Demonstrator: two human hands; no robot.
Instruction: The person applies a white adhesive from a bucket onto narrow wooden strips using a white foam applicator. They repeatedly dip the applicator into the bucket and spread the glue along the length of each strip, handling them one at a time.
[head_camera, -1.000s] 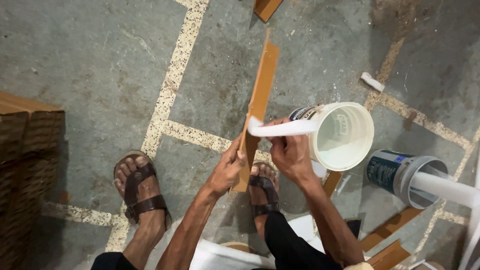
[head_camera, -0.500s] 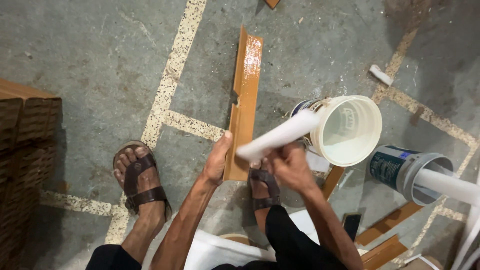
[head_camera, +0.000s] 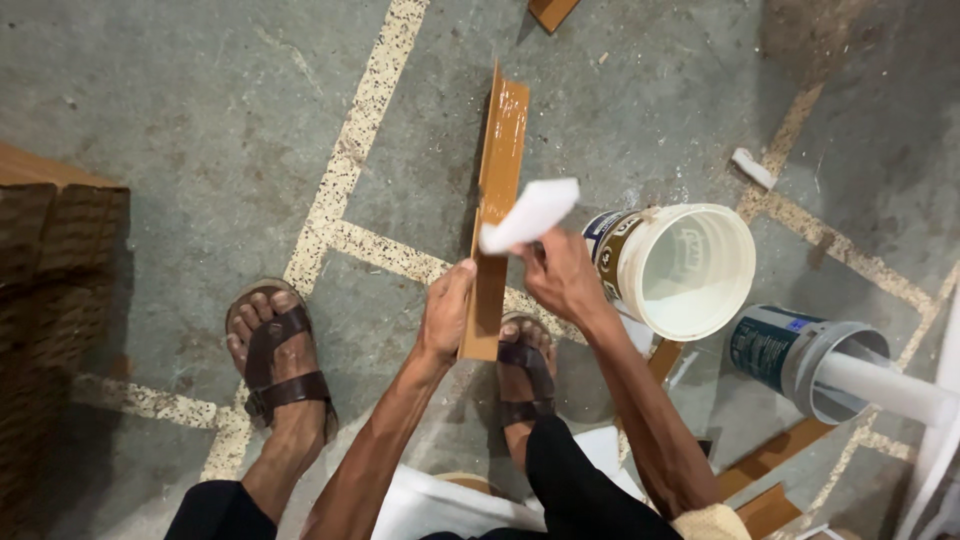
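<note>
My left hand (head_camera: 446, 312) grips the near end of a long narrow brown wooden strip (head_camera: 497, 180), which slopes away from me and looks wet and glossy on its upper face. My right hand (head_camera: 560, 272) holds a flat white piece (head_camera: 530, 214), like a scraper or folded card, with its tip against the strip's middle. A white bucket (head_camera: 690, 270) holding white paste lies tilted just right of my right hand.
A second tilted can (head_camera: 800, 352) with a white pipe in it lies at the right. Stacked brown boards (head_camera: 55, 230) sit at the left edge. My sandalled feet (head_camera: 275, 350) stand on the grey floor. Wood offcuts (head_camera: 770, 455) lie at lower right and one at the top.
The strip has turned from edge-on to showing its glossy face. The white piece has swung from lying across the strip to pointing up, and my right hand has moved up along the strip.
</note>
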